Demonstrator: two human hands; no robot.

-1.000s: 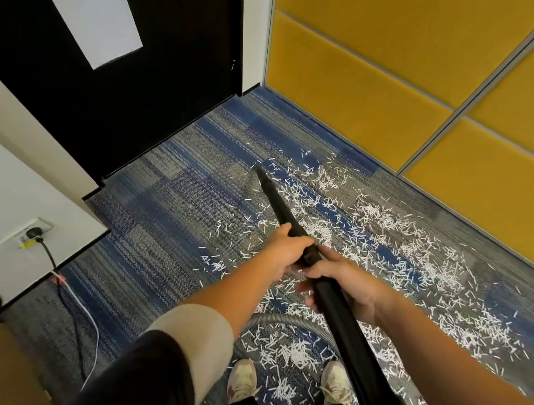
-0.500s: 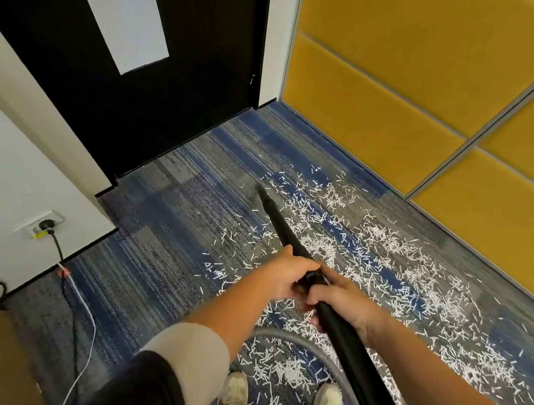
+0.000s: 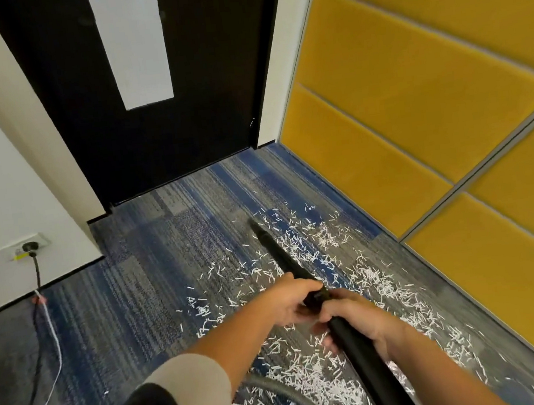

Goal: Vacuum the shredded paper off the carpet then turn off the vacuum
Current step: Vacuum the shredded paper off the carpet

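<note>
Both hands are still clamped on the black vacuum wand (image 3: 276,249), as they were a second ago. The left hand (image 3: 290,303) has its fingers curled over the collar where the thin tube meets the thick one. The right hand (image 3: 360,320) is wrapped round the thicker tube just behind it, and the two hands almost touch. The wand runs from the lower right of the frame up toward the centre. Its tip rests on the blue-grey carpet (image 3: 155,281) at the upper left edge of the shredded paper (image 3: 317,243), much where it sat before. The paper spreads in a band from centre frame down to the lower right, alongside the yellow wall panels (image 3: 412,86). What has changed is the view. It has lifted, so the black door (image 3: 215,108) fills more of the top and the shoes have dropped out at the bottom. The grey hose (image 3: 280,388) curves along the lower edge. At left, a dark cable (image 3: 37,271) is plugged into the wall socket (image 3: 24,246).
</note>
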